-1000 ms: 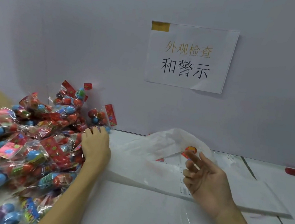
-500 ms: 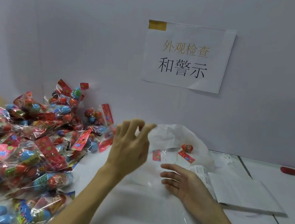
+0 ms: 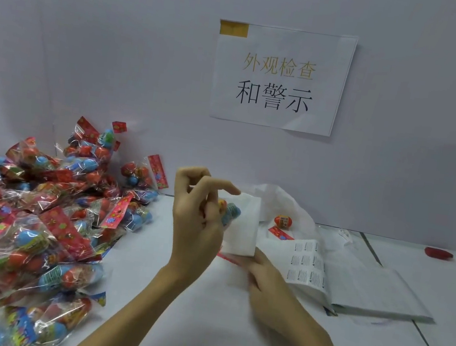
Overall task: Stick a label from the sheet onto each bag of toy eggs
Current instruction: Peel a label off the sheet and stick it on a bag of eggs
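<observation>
Evidently the left hand (image 3: 199, 221) lifts one bag of toy eggs (image 3: 230, 211) clear of the surface (image 3: 145, 293), fingers curled round it, probably so its face is free for labelling. A white label (image 3: 244, 225) covers the bag's right side. The right hand (image 3: 267, 278), just below the bag, seems to pinch the bag's red lower edge, though I cannot tell for sure. The label sheet (image 3: 306, 261) lies right of the bag; the unlabelled pile (image 3: 33, 218) sits left.

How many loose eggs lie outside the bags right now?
1 in plain sight: a loose orange egg on the crumpled white plastic by the wall, behind the label sheets. Others may be hidden.
</observation>
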The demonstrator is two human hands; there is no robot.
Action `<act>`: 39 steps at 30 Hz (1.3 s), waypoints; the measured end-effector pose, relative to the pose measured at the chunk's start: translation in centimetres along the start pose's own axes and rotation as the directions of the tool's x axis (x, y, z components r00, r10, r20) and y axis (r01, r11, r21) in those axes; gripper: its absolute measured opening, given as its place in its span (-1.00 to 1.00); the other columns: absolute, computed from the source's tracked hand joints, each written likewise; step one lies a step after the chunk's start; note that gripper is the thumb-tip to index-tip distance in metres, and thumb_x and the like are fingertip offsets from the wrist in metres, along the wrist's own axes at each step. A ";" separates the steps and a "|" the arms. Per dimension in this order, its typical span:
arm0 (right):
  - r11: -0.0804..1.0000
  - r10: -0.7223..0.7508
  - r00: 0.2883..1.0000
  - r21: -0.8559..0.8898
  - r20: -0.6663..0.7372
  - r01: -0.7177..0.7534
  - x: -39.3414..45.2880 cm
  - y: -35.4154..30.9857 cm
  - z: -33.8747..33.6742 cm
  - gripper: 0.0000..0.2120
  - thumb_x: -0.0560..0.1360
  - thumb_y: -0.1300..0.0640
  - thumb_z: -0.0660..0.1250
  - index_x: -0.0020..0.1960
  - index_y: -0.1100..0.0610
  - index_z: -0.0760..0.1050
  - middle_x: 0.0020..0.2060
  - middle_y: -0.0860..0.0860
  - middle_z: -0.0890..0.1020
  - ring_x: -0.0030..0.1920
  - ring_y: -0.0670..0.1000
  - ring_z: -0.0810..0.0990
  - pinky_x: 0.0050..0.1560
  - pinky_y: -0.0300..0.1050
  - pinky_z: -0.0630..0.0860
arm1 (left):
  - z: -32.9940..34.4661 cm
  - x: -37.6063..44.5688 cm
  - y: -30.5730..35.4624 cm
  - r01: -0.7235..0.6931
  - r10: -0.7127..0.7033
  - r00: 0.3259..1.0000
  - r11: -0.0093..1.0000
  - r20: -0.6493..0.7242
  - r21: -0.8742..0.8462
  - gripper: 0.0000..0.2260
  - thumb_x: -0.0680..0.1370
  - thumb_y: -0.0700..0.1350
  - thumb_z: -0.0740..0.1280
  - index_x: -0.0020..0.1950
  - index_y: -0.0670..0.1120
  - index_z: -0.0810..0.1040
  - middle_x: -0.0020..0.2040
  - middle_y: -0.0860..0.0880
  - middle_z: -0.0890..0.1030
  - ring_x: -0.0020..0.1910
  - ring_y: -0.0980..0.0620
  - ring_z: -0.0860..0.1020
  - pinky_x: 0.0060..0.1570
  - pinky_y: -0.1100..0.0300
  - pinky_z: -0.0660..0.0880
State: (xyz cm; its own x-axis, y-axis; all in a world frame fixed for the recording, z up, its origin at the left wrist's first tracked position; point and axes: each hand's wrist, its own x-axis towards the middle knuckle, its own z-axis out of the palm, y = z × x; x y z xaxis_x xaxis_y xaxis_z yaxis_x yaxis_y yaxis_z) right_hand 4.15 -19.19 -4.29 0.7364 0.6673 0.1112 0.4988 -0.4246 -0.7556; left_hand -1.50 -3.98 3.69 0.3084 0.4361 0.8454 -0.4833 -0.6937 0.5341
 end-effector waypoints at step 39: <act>0.644 0.259 0.940 0.765 -0.221 0.003 0.2 -1.2 -3.2 -0.54 0.42 -0.21 0.49 0.17 0.06 0.68 -0.09 0.12 0.76 -0.18 0.06 0.73 -0.19 -0.18 0.63 | 0.8 -0.7 -3.4 0.824 -0.725 0.523 0.564 0.448 -0.048 -0.82 0.69 -0.03 0.32 0.20 -0.02 0.68 0.01 -0.01 0.76 0.00 -0.02 0.70 -0.21 0.28 0.60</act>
State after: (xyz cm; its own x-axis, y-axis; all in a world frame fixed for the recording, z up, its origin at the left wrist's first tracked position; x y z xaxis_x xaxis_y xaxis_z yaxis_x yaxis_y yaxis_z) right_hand 5.15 -20.50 -1.26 0.9226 0.3823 0.0516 -0.0268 0.1968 -0.9801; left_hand 0.55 -2.38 1.31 0.8786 0.4746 0.0533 -0.0582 -0.0043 0.9983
